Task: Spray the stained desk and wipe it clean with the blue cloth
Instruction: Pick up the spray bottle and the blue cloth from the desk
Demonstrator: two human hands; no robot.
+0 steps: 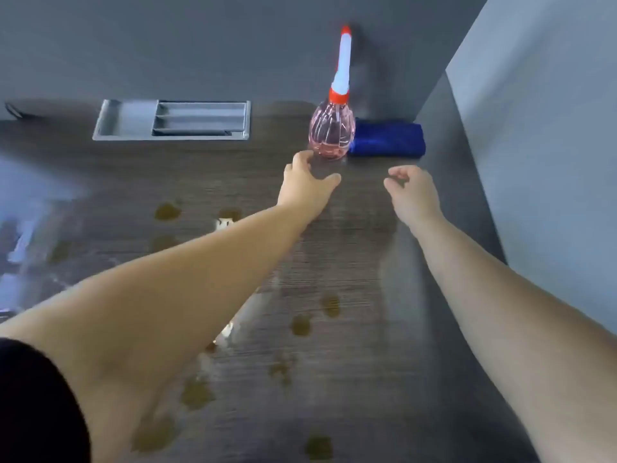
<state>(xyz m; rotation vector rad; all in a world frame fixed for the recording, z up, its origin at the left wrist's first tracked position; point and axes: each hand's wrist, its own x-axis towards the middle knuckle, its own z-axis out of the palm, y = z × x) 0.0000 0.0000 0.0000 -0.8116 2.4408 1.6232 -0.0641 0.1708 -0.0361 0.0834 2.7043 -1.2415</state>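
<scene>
Nearest to me, a dark sleeve point(36, 406) is covering my left upper arm in the lower left corner. Both my bare forearms are lying stretched forward over the table point(350, 262), a dark wood-grain top. Brown stains point(300, 325) are dotting the table beneath and between my arms, from the near edge up to a patch just left of my left forearm. Glare is washing over the left side of the surface.

Farther out, my left grip point(305, 188) is hanging palm down, with the fingers spread apart and the thumb sticking out to the right, holding nothing. Its fingertips are sitting just beside the base of the spray bottle point(332, 137), and I cannot tell whether they are touching it. My right grip point(412, 192) is hanging apart from the left one, with its fingers loosely curled and empty, just short of the blue cloth point(389, 140).

The spray bottle is standing upright near the table's far edge. It is showing a clear pink body, an orange-red collar and a tall white nozzle tipped in orange-red. The blue cloth is lying folded just beside the bottle on its right, in the back corner. To the left along the far edge, a grey recessed tray point(133, 120) with slotted compartments is sitting flush in the table. Grey partition walls point(233, 45) are rising behind and to the right.
</scene>
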